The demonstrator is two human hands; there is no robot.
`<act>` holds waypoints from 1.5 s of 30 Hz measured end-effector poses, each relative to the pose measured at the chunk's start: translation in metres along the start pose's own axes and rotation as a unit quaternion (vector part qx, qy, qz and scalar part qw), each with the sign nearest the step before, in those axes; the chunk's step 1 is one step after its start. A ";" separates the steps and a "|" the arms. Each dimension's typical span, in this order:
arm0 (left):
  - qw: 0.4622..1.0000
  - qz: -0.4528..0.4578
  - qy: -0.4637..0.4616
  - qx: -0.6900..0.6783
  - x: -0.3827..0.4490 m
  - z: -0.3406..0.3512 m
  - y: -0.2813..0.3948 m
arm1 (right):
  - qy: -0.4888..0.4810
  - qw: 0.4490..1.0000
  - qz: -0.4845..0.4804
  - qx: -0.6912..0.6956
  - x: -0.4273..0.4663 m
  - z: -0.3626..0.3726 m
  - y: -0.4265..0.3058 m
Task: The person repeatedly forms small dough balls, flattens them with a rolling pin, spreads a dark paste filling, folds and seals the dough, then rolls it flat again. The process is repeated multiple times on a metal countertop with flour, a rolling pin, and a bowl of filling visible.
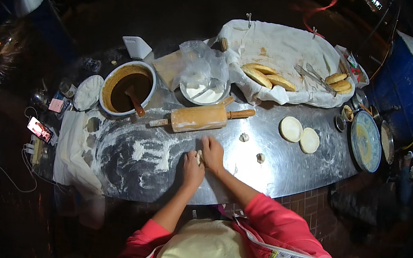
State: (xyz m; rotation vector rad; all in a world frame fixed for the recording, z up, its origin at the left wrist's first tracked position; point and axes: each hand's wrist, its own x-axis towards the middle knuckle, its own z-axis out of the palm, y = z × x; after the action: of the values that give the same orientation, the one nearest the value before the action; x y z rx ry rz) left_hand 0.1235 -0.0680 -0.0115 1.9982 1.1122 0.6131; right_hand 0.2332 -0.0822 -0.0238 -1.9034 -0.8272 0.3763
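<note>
My left hand [193, 170] and my right hand [212, 155] are together near the front middle of a floured metal table [222, 185]. Between them is a small piece of pale dough [198, 157], partly hidden by the fingers. Just beyond my hands lies a thick wooden rolling pin [199, 119]. Two small dough lumps, one farther off [244, 137] and one nearer [261, 158], rest to the right. Past them, two round flat dough pieces [290, 129] [309, 140] touch at their edges. Loose flour [153, 153] is spread left of my hands.
A bowl of brown paste [106, 97] with a wooden-handled tool stands left, near a white cloth [72, 151] and a lit phone [40, 130]. Behind the pin are a flour bowl [217, 100] and a cloth-lined basket [286, 42] with baked breads [257, 76] and tongs [317, 78]. A patterned bowl [376, 150] stands right.
</note>
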 end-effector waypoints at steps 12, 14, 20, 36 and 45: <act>0.999 0.004 0.032 -0.023 0.006 0.004 -0.008 | -0.042 0.995 0.051 0.075 0.002 -0.004 -0.010; 0.999 0.001 -0.034 0.002 0.004 0.004 -0.007 | -0.115 0.987 0.106 0.041 0.001 -0.003 -0.009; 0.998 -0.013 0.028 -0.062 0.005 0.005 -0.008 | 0.053 0.980 -0.165 -0.094 0.003 -0.003 -0.014; 0.999 0.019 -0.026 -0.013 0.007 0.008 0.005 | -0.086 0.981 0.141 0.098 0.003 -0.008 -0.006; 0.997 0.017 0.044 -0.055 0.004 0.014 0.008 | 0.073 0.997 -0.011 0.001 0.003 -0.014 -0.001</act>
State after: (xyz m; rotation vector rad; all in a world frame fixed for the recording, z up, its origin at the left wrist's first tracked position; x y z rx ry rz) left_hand 0.1398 -0.0726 -0.0131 1.9146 1.0744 0.7699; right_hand 0.2433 -0.0887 -0.0164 -1.8937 -0.7489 0.2228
